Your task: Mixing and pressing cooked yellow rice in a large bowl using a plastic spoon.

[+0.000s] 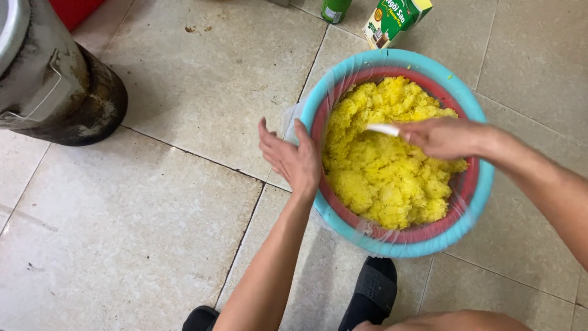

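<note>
A teal basin (468, 217) sits on the tiled floor with a red basket (460, 190) nested inside it and clear plastic film around the rim. The basket is heaped with yellow sticky rice (383, 178). My left hand (293, 157) rests against the basin's left rim, fingers spread and holding nothing. Over the rice, my right hand (442, 136) is closed on a white utensil (383, 129), whose end sticks out to the left above the rice.
A large blackened metal pot (52, 86) stands at the upper left. A green carton (395, 18) and a green bottle (334, 9) stand beyond the basin. My two black sandals (370, 294) are at the bottom edge. Beige tiles (135, 233) stretch to the left.
</note>
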